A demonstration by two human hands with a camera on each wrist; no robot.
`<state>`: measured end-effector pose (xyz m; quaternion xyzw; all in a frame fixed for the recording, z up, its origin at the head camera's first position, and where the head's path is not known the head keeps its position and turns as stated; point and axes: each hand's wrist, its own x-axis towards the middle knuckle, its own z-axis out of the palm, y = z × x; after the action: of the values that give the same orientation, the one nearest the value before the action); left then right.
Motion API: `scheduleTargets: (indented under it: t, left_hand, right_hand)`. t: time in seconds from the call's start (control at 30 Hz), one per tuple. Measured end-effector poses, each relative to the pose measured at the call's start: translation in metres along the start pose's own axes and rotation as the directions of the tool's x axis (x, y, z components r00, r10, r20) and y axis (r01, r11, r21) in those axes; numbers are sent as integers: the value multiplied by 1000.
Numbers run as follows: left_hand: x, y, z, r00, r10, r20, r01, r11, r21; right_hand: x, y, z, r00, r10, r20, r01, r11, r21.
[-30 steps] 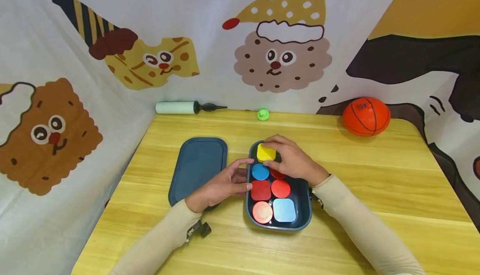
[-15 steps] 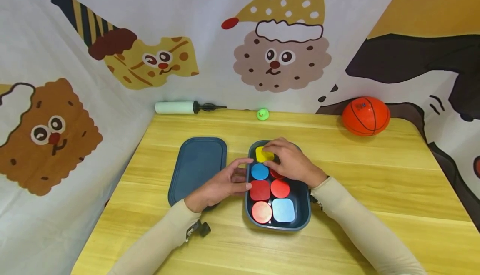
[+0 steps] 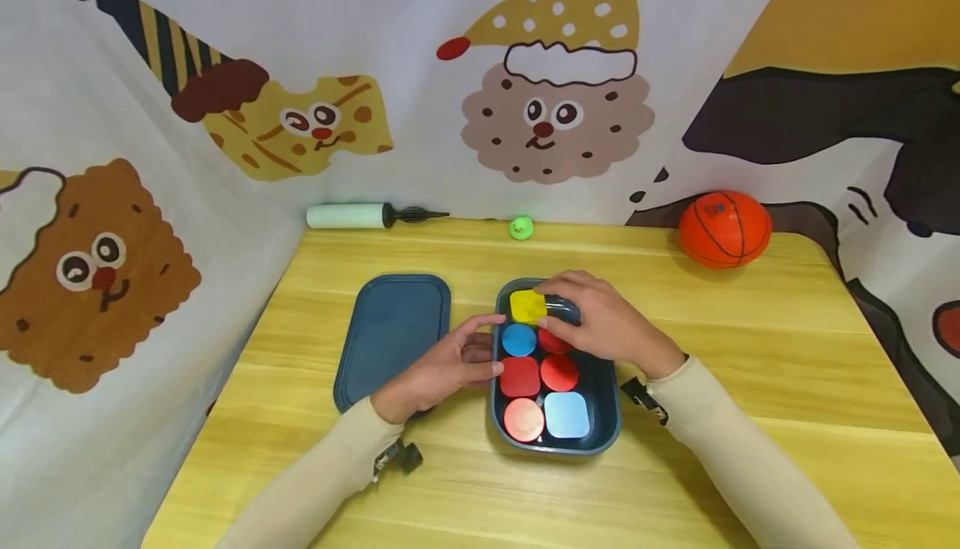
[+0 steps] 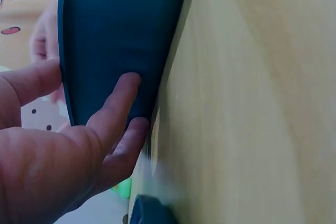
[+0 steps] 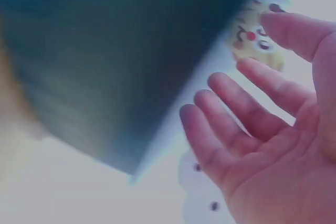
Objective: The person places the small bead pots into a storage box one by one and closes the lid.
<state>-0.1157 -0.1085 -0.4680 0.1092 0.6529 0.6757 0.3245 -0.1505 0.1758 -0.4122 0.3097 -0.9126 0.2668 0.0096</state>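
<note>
A dark blue open box (image 3: 609, 416) holds several round and square flat-topped pieces. In its far left corner sits a yellow square piece (image 3: 527, 306). My right hand (image 3: 611, 320) hovers over the box's far right side, fingertips right beside the yellow piece. The right wrist view shows that hand (image 5: 262, 145) with spread fingers and nothing in it. Against the box's left outer wall (image 4: 115, 35) rest the outstretched fingers of my left hand (image 4: 58, 156), its thumb tip at the rim. Below the yellow piece lie a blue round piece (image 3: 519, 339) and a red square piece (image 3: 520, 376).
Left of the box lies a dark blue lid (image 3: 397, 332), partly under my left hand. Along the table's back edge are a white hand pump (image 3: 348, 216), a small green duck (image 3: 521, 227) and an orange-red basketball-patterned ball (image 3: 725, 230). Printed cloth hangs behind.
My right hand has let go of the yellow piece and moved slightly right, away from it. The yellow piece has settled in the far left corner. My left hand stays in place.
</note>
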Motion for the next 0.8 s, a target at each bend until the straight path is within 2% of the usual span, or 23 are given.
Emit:
scheduleTargets:
  t: [0.2, 0.3, 0.4, 0.57, 0.7, 0.8]
  left_hand:
    - [1, 2, 6, 998, 32, -57, -33, 999, -5]
    - [-3, 7, 6, 996, 48, -74, -45, 998, 43]
    - [-11, 14, 1, 991, 80, -109, -62, 986, 154]
    - [-33, 22, -15, 981, 120, -153, -62, 939, 339]
    - [-51, 26, -31, 977, 126, -173, -45, 910, 413]
    - [-66, 27, -47, 974, 122, -190, -28, 899, 437]
  right_hand:
    - [-6, -23, -21, 999, -4, -52, 11, 992, 123]
    - [-4, -38, -22, 998, 22, -66, -9, 982, 190]
    - [0, -54, -16, 996, 55, -67, -36, 966, 257]
    - [8, -77, 7, 997, 72, -38, -52, 917, 395]
    - [16, -95, 26, 996, 91, -8, -74, 860, 505]
    - [22, -107, 39, 992, 128, 8, -109, 811, 575]
